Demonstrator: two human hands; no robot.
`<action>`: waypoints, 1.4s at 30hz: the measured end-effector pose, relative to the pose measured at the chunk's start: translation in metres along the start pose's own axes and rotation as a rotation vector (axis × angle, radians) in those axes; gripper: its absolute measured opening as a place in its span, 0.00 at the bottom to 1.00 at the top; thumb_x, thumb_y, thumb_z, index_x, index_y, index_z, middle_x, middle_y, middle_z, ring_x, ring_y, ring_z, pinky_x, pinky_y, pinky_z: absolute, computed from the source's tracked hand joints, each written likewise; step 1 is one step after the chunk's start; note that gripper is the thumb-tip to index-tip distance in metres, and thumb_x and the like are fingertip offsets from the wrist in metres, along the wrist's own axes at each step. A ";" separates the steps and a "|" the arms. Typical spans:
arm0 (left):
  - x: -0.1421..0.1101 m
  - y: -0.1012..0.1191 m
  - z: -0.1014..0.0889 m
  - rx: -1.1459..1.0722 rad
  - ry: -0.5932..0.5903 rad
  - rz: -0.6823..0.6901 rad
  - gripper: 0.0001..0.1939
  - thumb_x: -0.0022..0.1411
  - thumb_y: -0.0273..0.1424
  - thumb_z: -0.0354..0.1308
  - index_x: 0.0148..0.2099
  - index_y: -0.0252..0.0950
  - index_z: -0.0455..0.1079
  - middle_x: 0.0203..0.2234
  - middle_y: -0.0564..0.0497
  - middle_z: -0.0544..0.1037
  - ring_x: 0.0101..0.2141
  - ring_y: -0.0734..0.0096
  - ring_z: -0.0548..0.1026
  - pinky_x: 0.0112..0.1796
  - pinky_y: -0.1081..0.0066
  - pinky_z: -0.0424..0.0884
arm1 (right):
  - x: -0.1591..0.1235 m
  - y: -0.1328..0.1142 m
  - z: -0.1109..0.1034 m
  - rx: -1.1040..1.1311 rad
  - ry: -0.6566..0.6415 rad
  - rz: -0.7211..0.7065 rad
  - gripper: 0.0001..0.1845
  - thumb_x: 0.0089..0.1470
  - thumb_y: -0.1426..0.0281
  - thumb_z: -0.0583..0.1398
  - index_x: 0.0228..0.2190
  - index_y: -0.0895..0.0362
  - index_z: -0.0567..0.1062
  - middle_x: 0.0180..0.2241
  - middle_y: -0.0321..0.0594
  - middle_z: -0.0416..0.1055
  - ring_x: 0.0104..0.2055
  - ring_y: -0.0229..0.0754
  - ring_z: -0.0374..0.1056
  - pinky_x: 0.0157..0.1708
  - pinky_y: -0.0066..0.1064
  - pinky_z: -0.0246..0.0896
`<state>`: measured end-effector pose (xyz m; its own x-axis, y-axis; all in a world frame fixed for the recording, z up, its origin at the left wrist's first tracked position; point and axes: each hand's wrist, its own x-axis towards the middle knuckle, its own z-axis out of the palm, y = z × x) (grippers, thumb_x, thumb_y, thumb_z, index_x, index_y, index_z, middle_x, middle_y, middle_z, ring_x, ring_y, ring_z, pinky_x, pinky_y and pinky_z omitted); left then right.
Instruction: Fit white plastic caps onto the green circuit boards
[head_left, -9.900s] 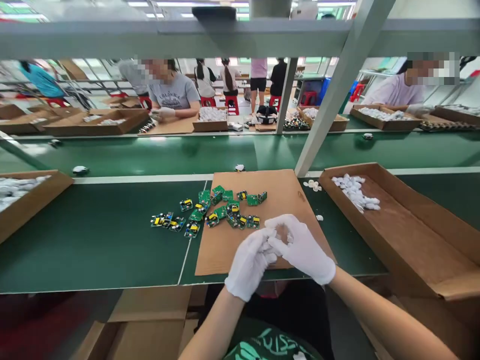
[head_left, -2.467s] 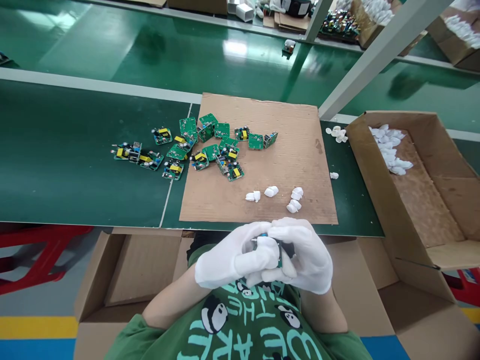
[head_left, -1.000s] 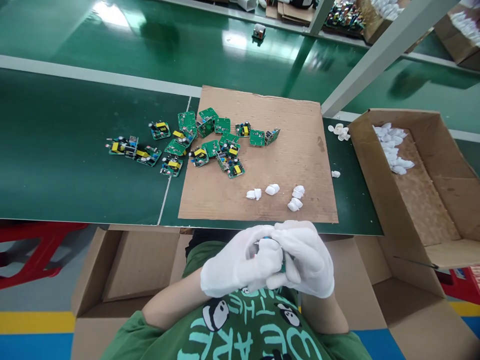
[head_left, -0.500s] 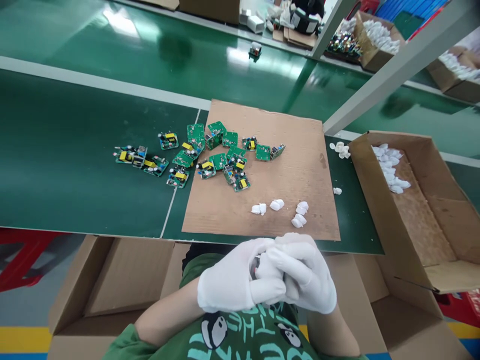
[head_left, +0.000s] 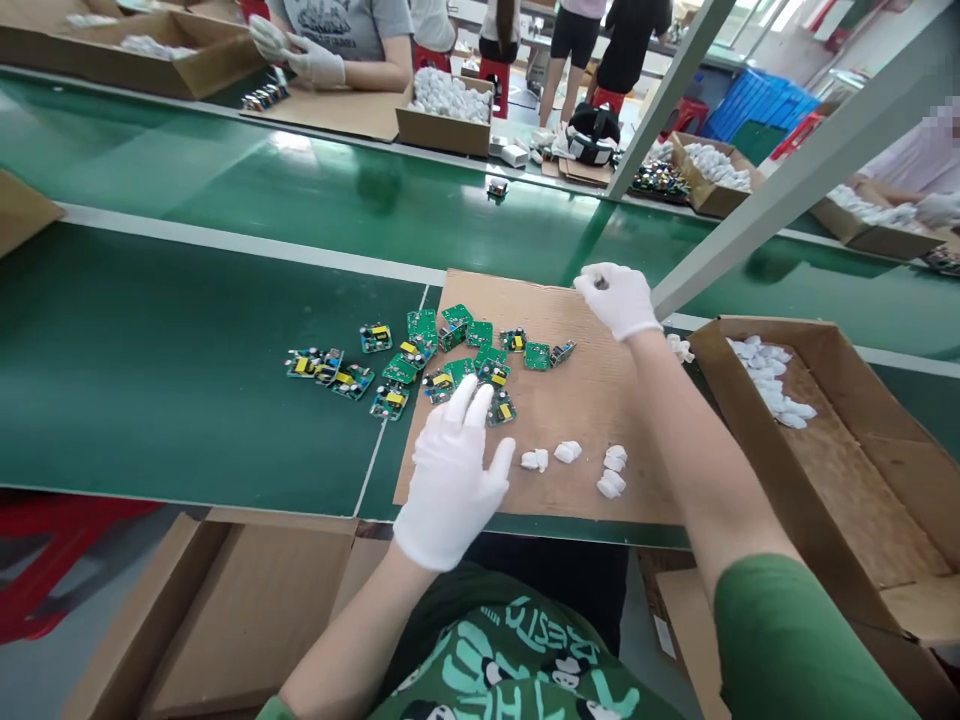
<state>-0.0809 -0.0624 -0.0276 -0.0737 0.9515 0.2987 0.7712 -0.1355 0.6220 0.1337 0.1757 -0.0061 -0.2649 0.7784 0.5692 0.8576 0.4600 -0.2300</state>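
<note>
My left hand [head_left: 454, 475], in a white glove, has its fingers stretched and spread. Its fingertips are at the near edge of a scatter of green circuit boards [head_left: 538, 356] with yellow-and-black components. My right hand [head_left: 619, 300], also gloved, is over the far right part of the cardboard sheet [head_left: 555, 500]. Its fingers are curled in a pinch, and a small dark spot shows between them; what it is cannot be made out. Several white plastic pieces [head_left: 568, 452] lie on the sheet in front of me.
At right stands an open cardboard box [head_left: 795, 480] with white pieces inside. A sloping grey post [head_left: 787, 170] rises beyond my right hand. The green conveyor [head_left: 360, 200] carries one small unit [head_left: 496, 187]. A co-worker's gloved hands [head_left: 315, 62] are across it.
My hands have parted from in front of my chest. The left moved forward to the circuit boards and opened; the right reached far forward. The view tilted up, showing people across the line.
</note>
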 end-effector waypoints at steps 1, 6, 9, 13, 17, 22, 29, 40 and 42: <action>0.004 -0.002 0.004 0.097 0.011 0.047 0.28 0.63 0.30 0.57 0.65 0.32 0.62 0.64 0.34 0.64 0.60 0.42 0.65 0.56 0.47 0.64 | 0.012 0.008 0.014 -0.015 -0.033 0.024 0.31 0.68 0.57 0.45 0.30 0.66 0.77 0.27 0.35 0.72 0.28 0.28 0.69 0.35 0.24 0.65; 0.011 -0.006 0.018 0.351 -0.051 0.111 0.23 0.64 0.29 0.55 0.61 0.32 0.70 0.64 0.37 0.65 0.60 0.39 0.65 0.53 0.46 0.67 | 0.015 0.011 0.026 -0.044 -0.162 0.069 0.15 0.63 0.63 0.58 0.42 0.63 0.75 0.42 0.44 0.74 0.43 0.41 0.73 0.47 0.40 0.70; 0.012 -0.006 0.026 0.410 -0.055 0.105 0.22 0.65 0.30 0.54 0.60 0.34 0.71 0.65 0.38 0.64 0.61 0.37 0.63 0.54 0.44 0.65 | -0.023 -0.013 -0.011 -0.033 -0.212 0.018 0.20 0.61 0.66 0.59 0.50 0.68 0.74 0.50 0.56 0.73 0.55 0.54 0.68 0.56 0.49 0.61; 0.013 -0.006 0.035 0.448 -0.026 0.123 0.19 0.65 0.28 0.54 0.56 0.32 0.74 0.64 0.36 0.65 0.63 0.34 0.61 0.58 0.41 0.58 | -0.107 -0.071 -0.062 0.065 -0.360 -0.205 0.21 0.58 0.64 0.63 0.52 0.56 0.74 0.53 0.45 0.74 0.59 0.52 0.65 0.62 0.47 0.58; 0.008 -0.005 0.034 0.453 0.006 0.199 0.13 0.65 0.27 0.55 0.49 0.34 0.77 0.62 0.37 0.69 0.62 0.37 0.63 0.59 0.41 0.55 | -0.179 -0.115 -0.066 -0.063 -0.337 -0.181 0.19 0.54 0.60 0.66 0.45 0.56 0.77 0.53 0.47 0.75 0.61 0.63 0.63 0.61 0.58 0.53; -0.005 -0.003 0.025 0.462 -0.010 0.259 0.12 0.63 0.24 0.55 0.47 0.36 0.76 0.58 0.41 0.74 0.59 0.40 0.68 0.58 0.42 0.58 | -0.198 -0.128 -0.045 -0.122 -0.144 -0.175 0.05 0.58 0.69 0.64 0.37 0.57 0.77 0.48 0.44 0.78 0.56 0.58 0.69 0.57 0.52 0.56; -0.028 -0.011 0.013 0.189 0.020 0.258 0.10 0.63 0.24 0.58 0.47 0.36 0.68 0.55 0.37 0.74 0.56 0.44 0.71 0.54 0.44 0.66 | -0.208 -0.128 -0.079 0.568 -0.214 0.194 0.11 0.63 0.73 0.57 0.46 0.50 0.73 0.43 0.39 0.78 0.46 0.42 0.75 0.63 0.50 0.51; -0.029 0.000 0.004 -1.169 -0.031 -0.445 0.32 0.55 0.28 0.68 0.60 0.47 0.63 0.43 0.51 0.74 0.35 0.72 0.78 0.36 0.72 0.76 | -0.213 -0.142 -0.079 1.355 -0.215 0.686 0.22 0.54 0.70 0.66 0.50 0.48 0.71 0.40 0.39 0.75 0.27 0.33 0.67 0.30 0.32 0.68; -0.029 0.000 0.003 -1.189 -0.128 -0.496 0.27 0.54 0.29 0.69 0.56 0.43 0.70 0.45 0.49 0.75 0.41 0.70 0.76 0.39 0.74 0.74 | -0.216 -0.140 -0.081 1.388 -0.264 0.666 0.22 0.52 0.68 0.67 0.49 0.51 0.74 0.35 0.38 0.73 0.27 0.34 0.67 0.28 0.30 0.67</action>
<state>-0.0767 -0.0891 -0.0385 -0.0768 0.9811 -0.1774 -0.3572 0.1390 0.9236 0.1064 -0.0911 -0.0327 -0.2115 0.9764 -0.0427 -0.1761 -0.0811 -0.9810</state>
